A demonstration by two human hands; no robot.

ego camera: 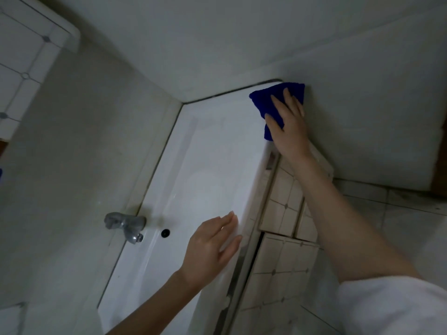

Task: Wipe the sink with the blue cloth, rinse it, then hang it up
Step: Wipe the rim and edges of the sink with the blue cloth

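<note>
head: right hand point(287, 128) flat on blue cloth point(268, 94), sink point(205, 165) corner; left hand point(210, 247) flat, front rim.

Your right hand point(289, 128): arm stretched far forward, nearly straight, forearm bare. Palm down, fingers straight and slightly spread, pressing flat on deep-blue fabric cloth point(262, 100). White sleeve point(391, 308) at upper arm. Your left hand point(212, 247): bare forearm angling up from lower edge, fingers straight and close together, palm down on front rim of white ceramic sink point(246, 189).
</note>
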